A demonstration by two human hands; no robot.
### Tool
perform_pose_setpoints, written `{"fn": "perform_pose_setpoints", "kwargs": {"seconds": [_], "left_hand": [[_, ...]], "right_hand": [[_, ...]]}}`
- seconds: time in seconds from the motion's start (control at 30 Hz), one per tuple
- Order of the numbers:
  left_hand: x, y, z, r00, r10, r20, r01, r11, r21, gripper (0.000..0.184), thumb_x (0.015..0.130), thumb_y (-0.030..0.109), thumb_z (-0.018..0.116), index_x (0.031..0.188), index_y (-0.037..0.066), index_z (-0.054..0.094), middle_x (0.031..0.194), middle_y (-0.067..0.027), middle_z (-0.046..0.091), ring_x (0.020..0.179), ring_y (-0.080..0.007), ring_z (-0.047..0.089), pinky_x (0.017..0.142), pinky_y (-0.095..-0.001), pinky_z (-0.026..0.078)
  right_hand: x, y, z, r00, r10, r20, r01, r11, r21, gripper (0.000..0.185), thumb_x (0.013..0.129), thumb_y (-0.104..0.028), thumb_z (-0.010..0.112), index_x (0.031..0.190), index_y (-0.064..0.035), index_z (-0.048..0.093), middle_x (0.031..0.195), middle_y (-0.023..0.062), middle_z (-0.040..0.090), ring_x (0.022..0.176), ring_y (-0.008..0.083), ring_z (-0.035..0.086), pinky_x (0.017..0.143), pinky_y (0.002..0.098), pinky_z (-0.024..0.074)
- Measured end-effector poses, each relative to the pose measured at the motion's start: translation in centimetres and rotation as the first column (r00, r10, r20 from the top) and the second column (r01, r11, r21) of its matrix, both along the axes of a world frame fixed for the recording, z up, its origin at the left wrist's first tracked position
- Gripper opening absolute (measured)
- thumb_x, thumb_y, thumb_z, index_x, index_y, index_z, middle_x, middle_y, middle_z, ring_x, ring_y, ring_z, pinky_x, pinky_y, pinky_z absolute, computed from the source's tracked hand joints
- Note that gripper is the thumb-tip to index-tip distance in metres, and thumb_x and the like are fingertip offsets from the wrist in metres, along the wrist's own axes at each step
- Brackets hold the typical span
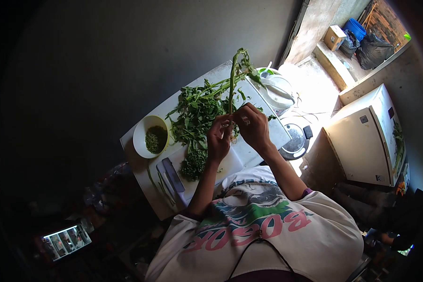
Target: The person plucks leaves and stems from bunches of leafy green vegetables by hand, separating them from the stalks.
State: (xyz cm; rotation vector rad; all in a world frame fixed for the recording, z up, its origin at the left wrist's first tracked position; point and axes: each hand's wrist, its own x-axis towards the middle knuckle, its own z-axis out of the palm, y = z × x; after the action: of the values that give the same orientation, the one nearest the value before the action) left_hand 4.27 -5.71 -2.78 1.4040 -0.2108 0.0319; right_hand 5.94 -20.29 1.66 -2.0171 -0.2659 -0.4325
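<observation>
A long green leafy stem [231, 87] stands up between my hands, its top drooping over to the right. My left hand [219, 137] is closed on its lower end. My right hand [252, 126] pinches at the same end, its fingertips partly hidden behind the knuckles. Under and beyond my hands lies a heap of leafy greens [195, 113] on the white table [209, 75]. A bunch of curlier dark leaves [194, 164] rests on the white cutting board [232, 162]. Left of it lies a knife with a wide dark blade [169, 174].
A pale bowl [140, 136] with chopped greens stands at the table's left. Beyond the right edge are a white lidded container [277, 91] and a round dark-topped appliance [293, 141]. A small white fridge [359, 145] stands farther right. Another person's hand [387, 238] shows at lower right.
</observation>
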Motion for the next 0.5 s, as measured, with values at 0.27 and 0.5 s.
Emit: {"fn": "perform_pose_setpoints", "kwargs": {"seconds": [0.27, 0.5], "left_hand": [[-0.1, -0.1, 0.3, 0.999, -0.048, -0.024, 0.044, 0.985, -0.165, 0.038, 0.098, 0.001, 0.058, 0.136, 0.000, 0.052, 0.118, -0.0063, 0.062, 0.108, -0.0136, 0.060, 0.095, -0.0284, 0.047], [0.5, 0.7, 0.4, 0.980, -0.020, -0.200, -0.069, 0.903, -0.425, 0.041, 0.099, 0.004, 0.057, 0.139, 0.001, 0.051, 0.113, -0.0049, 0.063, 0.100, -0.0103, 0.059, 0.092, -0.0256, 0.047]], "right_hand": [[-0.3, -0.3, 0.6, 0.985, 0.174, 0.013, -0.171, 0.975, -0.139, 0.011, 0.085, -0.008, 0.068, 0.094, -0.0079, 0.061, 0.089, 0.0083, 0.059, 0.079, 0.0305, 0.066, 0.065, 0.0407, 0.0526], [-0.6, -0.3, 0.9, 0.980, 0.179, 0.087, -0.183, 0.983, 0.033, 0.014, 0.085, 0.000, 0.068, 0.094, -0.0056, 0.060, 0.088, 0.0100, 0.060, 0.076, 0.0303, 0.065, 0.063, 0.0403, 0.0523]]}}
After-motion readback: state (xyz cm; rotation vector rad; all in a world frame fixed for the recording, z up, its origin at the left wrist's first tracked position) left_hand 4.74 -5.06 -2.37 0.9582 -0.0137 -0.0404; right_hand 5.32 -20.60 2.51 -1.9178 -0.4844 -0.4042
